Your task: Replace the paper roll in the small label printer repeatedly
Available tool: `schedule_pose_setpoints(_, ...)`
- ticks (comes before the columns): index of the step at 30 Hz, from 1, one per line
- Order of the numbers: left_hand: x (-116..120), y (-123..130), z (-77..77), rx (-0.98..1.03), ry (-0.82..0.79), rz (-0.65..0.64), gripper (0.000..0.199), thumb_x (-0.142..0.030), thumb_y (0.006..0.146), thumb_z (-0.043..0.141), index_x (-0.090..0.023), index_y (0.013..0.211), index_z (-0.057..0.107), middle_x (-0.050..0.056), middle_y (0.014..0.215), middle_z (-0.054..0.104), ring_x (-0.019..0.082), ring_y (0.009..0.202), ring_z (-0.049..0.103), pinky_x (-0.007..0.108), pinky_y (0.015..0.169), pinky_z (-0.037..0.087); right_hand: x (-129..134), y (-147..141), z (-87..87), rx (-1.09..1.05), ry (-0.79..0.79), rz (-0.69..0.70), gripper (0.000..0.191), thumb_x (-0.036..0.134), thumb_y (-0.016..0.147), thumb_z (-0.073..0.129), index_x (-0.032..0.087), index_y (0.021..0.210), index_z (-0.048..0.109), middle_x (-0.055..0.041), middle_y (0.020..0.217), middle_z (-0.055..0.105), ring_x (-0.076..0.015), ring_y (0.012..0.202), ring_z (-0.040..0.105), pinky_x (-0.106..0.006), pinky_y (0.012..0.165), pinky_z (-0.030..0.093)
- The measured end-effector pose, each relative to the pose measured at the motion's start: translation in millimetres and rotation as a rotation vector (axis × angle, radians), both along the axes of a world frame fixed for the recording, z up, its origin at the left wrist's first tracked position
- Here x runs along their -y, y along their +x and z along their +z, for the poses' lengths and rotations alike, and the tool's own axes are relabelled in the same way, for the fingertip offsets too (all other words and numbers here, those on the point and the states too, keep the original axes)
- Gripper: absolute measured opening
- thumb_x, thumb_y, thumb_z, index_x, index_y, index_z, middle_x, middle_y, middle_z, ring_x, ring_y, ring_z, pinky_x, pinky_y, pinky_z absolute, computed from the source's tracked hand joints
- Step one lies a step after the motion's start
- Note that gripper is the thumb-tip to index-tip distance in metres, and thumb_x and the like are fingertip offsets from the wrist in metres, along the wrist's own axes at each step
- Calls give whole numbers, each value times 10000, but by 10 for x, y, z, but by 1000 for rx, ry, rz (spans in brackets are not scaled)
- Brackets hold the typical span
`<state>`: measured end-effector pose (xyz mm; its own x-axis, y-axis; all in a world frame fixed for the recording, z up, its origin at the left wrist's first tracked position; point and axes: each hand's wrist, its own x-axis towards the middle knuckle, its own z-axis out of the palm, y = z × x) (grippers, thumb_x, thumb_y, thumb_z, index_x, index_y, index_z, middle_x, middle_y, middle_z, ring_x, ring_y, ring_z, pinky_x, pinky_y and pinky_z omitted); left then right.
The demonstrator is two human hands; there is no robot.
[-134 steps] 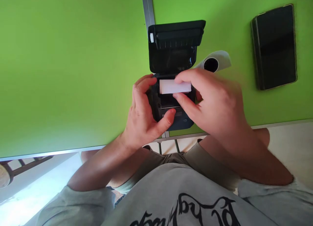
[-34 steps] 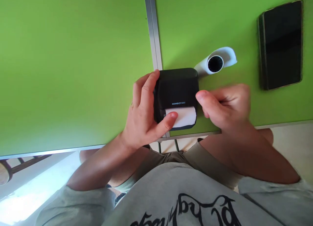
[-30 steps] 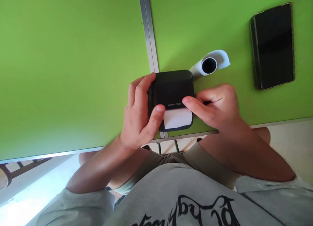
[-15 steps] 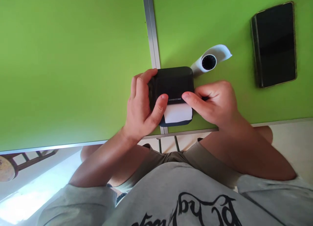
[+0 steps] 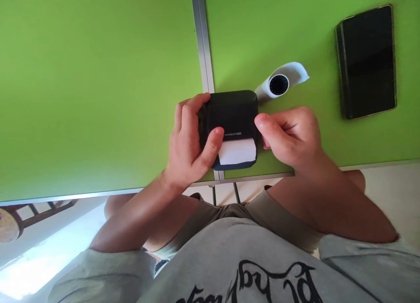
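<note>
A small black label printer (image 5: 232, 113) with rounded corners is over the green table, a strip of white paper (image 5: 237, 151) showing at its near end. My left hand (image 5: 193, 141) wraps round the printer's left side, thumb on its top face. My right hand (image 5: 290, 134) is at the printer's right edge with its fingers curled and thumb tip by the side; whether it grips anything there is hidden. Just beyond, a roll of white paper (image 5: 263, 90) with a black core end lies with its loose end curling to the right.
On the right of the green table (image 5: 98, 97) lies a black phone-like device (image 5: 369, 62) on a dark case or block. A metal strip (image 5: 203, 40) runs across the table. A round wooden stool (image 5: 9, 224) is at the lower left.
My right thumb has moved off the printer's top face to its right edge, and the right hand has shifted slightly right. My left hand keeps its hold.
</note>
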<state>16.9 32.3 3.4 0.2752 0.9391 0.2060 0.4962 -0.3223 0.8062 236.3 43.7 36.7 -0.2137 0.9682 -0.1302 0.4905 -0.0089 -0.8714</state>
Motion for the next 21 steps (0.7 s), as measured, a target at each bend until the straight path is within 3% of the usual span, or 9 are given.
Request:
schedule_pose_setpoints(8, 1, -9, 26, -3, -36, 3, 524, -552, 1008, 511, -290, 1449, 404, 113, 1338, 546, 276, 1191, 589, 473, 979, 556, -51, -62, 23, 49, -41, 1, 712, 607, 899, 636, 185, 452, 275, 47, 469, 160, -40, 479, 147, -302, 456, 112)
schedule_pose_setpoints(15, 61, 27, -1, 73, -62, 9, 598, -496, 1018, 519, -394, 1519, 209, 104, 1498, 450, 285, 1398, 508, 528, 1112, 509, -93, -7, 99, 162, -17, 108, 738, 673, 908, 591, 166, 455, 305, 47, 474, 150, -30, 459, 168, -293, 467, 85)
schedule_pose_setpoints(21, 77, -14, 31, -73, -8, -42, 628, -532, 1046, 411, -216, 1568, 259, 173, 1490, 489, 283, 1383, 525, 474, 1155, 488, -96, -4, 12, 101, 1, 111, 677, 531, 941, 585, 173, 445, 294, 45, 438, 204, -32, 456, 179, -326, 475, 121)
